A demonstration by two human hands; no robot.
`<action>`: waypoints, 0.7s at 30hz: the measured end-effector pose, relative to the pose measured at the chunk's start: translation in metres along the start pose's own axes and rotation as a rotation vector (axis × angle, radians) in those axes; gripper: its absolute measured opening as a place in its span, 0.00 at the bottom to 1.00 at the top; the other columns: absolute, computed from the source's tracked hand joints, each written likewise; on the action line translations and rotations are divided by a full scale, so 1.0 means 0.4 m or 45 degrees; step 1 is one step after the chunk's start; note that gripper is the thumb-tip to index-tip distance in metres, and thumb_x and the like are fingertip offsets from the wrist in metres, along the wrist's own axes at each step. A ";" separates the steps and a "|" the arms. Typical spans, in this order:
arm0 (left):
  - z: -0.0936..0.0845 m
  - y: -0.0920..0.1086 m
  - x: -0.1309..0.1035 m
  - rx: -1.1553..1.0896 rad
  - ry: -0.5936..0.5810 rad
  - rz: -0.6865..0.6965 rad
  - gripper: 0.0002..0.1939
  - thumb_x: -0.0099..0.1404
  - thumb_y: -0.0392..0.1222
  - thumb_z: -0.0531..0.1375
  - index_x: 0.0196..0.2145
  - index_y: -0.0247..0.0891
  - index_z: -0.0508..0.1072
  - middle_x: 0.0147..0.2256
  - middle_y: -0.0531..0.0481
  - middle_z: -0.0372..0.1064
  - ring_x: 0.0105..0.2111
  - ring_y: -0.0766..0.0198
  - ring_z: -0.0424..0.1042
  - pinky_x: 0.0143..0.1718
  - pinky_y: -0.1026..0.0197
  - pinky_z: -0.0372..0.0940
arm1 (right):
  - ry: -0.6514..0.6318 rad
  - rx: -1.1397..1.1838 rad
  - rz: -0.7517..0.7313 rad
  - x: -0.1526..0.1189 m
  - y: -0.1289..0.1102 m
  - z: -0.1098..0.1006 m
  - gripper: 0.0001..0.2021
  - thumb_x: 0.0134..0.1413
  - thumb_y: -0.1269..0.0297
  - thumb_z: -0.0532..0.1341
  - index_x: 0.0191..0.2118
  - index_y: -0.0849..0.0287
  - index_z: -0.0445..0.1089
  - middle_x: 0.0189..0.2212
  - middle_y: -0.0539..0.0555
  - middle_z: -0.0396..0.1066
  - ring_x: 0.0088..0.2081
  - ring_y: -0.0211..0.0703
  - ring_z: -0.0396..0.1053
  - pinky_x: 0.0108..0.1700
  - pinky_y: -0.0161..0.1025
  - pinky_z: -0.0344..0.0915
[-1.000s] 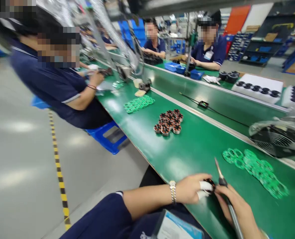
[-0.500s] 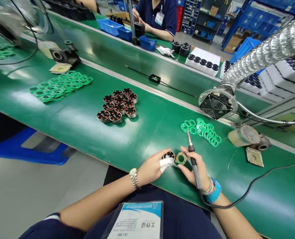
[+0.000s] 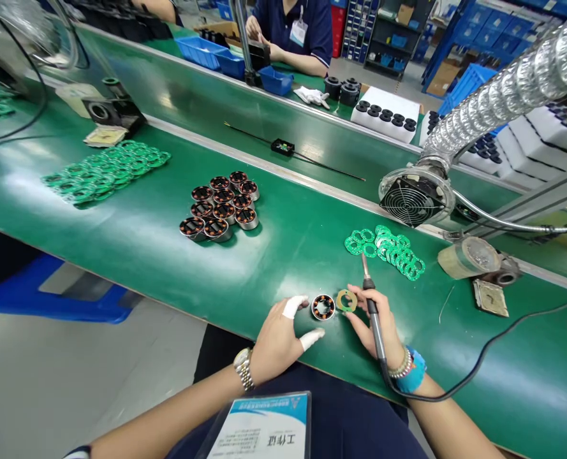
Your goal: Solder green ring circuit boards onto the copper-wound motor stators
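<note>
A motor stator (image 3: 330, 308), a metal ring with copper windings inside, sits on the green bench in front of me. My left hand (image 3: 276, 338) is just left of it, fingers apart, with white covers on the thumb and a finger. Between the fingertips of my right hand (image 3: 389, 322) is a ring-shaped circuit board (image 3: 340, 302), tan side showing, close to the stator's right side. That same hand also holds a soldering iron (image 3: 377, 330), its tip pointing away from me near the loose green ring boards (image 3: 398, 252).
Several stators (image 3: 223, 210) stand grouped at centre-left, beyond them rows of green ring boards (image 3: 106, 172). A fan (image 3: 410, 201) on a foil duct hangs at right, near a jar (image 3: 469, 258) and a sponge tray (image 3: 490, 298). The iron's cable (image 3: 484, 357) crosses the right side. A co-worker (image 3: 293, 38) sits opposite.
My left hand has let go of the stator and drawn back to the left, its fingers spreading. The stator now rests alone on the bench. My right hand keeps the board and iron.
</note>
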State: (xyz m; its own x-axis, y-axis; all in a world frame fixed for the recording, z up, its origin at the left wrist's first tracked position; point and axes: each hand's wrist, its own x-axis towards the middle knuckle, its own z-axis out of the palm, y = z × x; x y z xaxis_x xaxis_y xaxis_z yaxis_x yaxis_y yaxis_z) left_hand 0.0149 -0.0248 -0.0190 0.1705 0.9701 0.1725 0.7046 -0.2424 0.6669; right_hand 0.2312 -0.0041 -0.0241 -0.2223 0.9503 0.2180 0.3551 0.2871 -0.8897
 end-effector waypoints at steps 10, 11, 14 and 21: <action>0.008 -0.010 0.041 -0.169 -0.116 0.053 0.19 0.56 0.44 0.63 0.44 0.38 0.65 0.40 0.46 0.70 0.40 0.57 0.70 0.42 0.55 0.66 | -0.118 -0.141 -0.225 0.032 -0.047 -0.013 0.21 0.49 0.68 0.64 0.48 0.51 0.57 0.46 0.55 0.71 0.49 0.46 0.69 0.49 0.46 0.68; 0.007 -0.010 0.041 -0.179 -0.112 0.060 0.19 0.56 0.43 0.63 0.44 0.38 0.65 0.40 0.46 0.70 0.40 0.57 0.70 0.42 0.55 0.66 | -0.118 -0.154 -0.216 0.038 -0.053 -0.010 0.21 0.49 0.67 0.64 0.47 0.51 0.58 0.45 0.54 0.71 0.51 0.47 0.67 0.51 0.46 0.67; 0.004 -0.008 0.043 -0.189 -0.101 0.068 0.18 0.56 0.42 0.63 0.44 0.38 0.66 0.40 0.46 0.70 0.40 0.57 0.70 0.42 0.55 0.66 | -0.147 -0.150 -0.172 0.051 -0.066 0.006 0.22 0.49 0.67 0.64 0.49 0.52 0.57 0.46 0.55 0.71 0.51 0.45 0.67 0.52 0.44 0.66; 0.000 -0.004 0.046 -0.193 -0.113 -0.008 0.19 0.53 0.42 0.65 0.42 0.37 0.66 0.39 0.46 0.71 0.39 0.57 0.71 0.40 0.56 0.67 | -0.416 -0.145 -0.289 0.080 -0.067 0.017 0.24 0.51 0.67 0.62 0.53 0.54 0.55 0.54 0.60 0.63 0.55 0.45 0.63 0.54 0.43 0.63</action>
State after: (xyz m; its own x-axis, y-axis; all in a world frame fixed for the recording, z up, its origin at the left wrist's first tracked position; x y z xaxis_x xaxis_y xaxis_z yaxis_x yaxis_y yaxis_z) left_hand 0.0167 -0.0067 -0.0169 0.2313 0.9669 0.1073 0.5953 -0.2279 0.7705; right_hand 0.2087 0.0177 0.0040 -0.5769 0.7781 0.2485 0.3575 0.5141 -0.7797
